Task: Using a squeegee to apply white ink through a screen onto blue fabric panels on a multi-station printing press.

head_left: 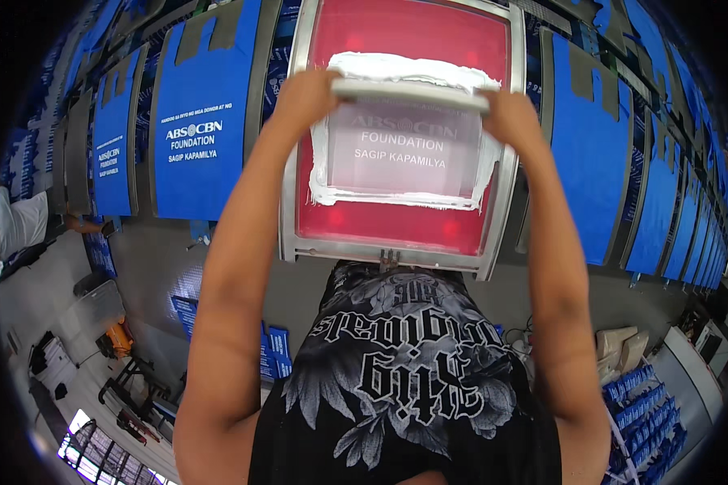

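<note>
A squeegee (412, 94) spans the upper part of a screen-printing frame (287, 212) with a silver metal border. My left hand (311, 99) is closed around the squeegee's left end, and my right hand (508, 117) grips its right end. White ink (404, 66) lies in a thick band just beyond the squeegee. More white ink runs down both sides and along the near edge of a pale printing window (396, 174), where white lettering shows through. Around that window the mesh (380, 226) is red. The squeegee's lower blade edge is blurred.
Flat blue bags (194, 170) lie on grey boards in a row at the left; more blue bags (588, 174) line the right. A person in a white sleeve (23, 222) is at the far left. Stacked blue bags (647, 420) sit at the lower right.
</note>
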`<act>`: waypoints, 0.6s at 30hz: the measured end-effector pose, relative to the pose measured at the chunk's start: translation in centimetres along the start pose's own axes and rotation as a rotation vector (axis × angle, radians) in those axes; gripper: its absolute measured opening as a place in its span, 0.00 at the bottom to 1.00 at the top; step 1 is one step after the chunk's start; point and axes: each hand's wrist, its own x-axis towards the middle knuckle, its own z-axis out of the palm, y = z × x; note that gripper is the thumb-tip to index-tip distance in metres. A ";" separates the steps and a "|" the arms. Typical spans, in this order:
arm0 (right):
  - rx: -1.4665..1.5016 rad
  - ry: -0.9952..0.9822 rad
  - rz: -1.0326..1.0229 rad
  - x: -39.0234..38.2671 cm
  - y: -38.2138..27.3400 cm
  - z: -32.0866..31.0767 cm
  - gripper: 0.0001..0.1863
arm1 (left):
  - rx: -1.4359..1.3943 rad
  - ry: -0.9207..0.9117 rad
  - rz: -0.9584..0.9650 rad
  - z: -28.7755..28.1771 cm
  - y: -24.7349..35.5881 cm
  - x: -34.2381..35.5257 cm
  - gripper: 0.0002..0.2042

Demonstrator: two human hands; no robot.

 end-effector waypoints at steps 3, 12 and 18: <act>0.000 -0.226 0.086 -11.0 -5.4 -0.1 0.21 | -0.042 -0.091 0.057 1.7 1.2 -12.4 0.20; -0.018 -0.031 0.081 -3.1 -0.8 2.4 0.21 | 0.000 0.002 0.010 1.8 0.9 -2.3 0.14; 0.124 -0.127 0.004 5.3 2.3 -2.3 0.24 | -0.002 -0.044 0.010 -2.1 0.3 3.7 0.22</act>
